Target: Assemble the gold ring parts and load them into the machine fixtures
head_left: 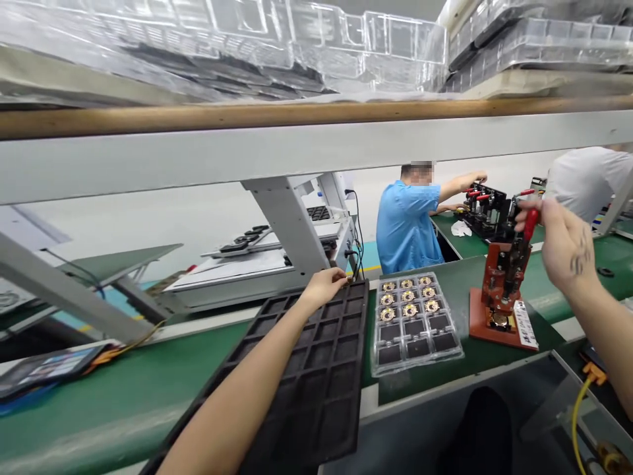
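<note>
My left hand (pixel 325 287) is over the far end of a black compartment tray (pixel 321 356), its fingers pinched together; whatever they hold is too small to make out. My right hand (pixel 564 241) has its fingers at the red handle (pixel 531 224) of a toggle clamp on a red-brown fixture (pixel 500 280). A metallic round part (pixel 499 320) sits low in the fixture. Between the black tray and the fixture lies a clear plastic tray (pixel 380 364), its far rows filled with several round gold-coloured parts (pixel 409 310) and its near rows without them.
Clear plastic trays (pixel 316 39) are stacked on a shelf (pixel 198 155) overhead. Across the green bench, a person in blue (pixel 408 224) works at black fixtures with red handles (pixel 487 208). A yellow cable (pixel 575 422) hangs at lower right. A tablet-like device (pixel 49 369) lies far left.
</note>
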Action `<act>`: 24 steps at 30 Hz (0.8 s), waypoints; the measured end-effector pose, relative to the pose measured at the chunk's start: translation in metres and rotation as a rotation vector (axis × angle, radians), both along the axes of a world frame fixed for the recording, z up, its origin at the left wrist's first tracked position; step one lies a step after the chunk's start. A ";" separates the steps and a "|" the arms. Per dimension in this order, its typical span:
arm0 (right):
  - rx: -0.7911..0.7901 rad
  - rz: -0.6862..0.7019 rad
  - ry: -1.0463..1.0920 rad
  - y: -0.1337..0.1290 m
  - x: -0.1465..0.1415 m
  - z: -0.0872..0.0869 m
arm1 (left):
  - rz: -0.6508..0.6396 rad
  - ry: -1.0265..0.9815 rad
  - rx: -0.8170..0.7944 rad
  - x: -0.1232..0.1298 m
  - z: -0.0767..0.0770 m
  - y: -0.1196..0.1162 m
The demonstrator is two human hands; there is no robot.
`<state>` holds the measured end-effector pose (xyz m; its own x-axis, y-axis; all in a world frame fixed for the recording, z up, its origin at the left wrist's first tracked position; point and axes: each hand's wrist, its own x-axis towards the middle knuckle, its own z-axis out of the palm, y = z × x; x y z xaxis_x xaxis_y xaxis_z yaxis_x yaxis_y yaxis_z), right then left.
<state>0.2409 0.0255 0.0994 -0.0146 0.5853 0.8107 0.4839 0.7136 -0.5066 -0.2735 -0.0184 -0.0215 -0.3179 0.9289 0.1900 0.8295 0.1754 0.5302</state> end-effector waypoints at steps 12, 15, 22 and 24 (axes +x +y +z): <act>-0.101 0.101 -0.203 -0.092 0.051 -0.119 | -0.139 0.167 -0.163 0.003 -0.058 0.022; -0.171 0.005 -0.200 -0.125 0.073 -0.134 | -0.175 0.183 -0.136 0.016 -0.053 0.019; -0.319 -0.109 -0.216 -0.170 0.081 -0.150 | -0.419 0.199 -0.097 0.121 -0.054 0.029; -0.323 -0.091 -0.231 -0.175 0.083 -0.148 | -0.467 0.214 -0.116 0.155 -0.058 0.031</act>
<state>0.3237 -0.1491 -0.0486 -0.1115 0.8167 0.5662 0.6649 0.4848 -0.5682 -0.1183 0.0125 -0.0793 0.1701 0.9811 0.0927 0.9209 -0.1917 0.3395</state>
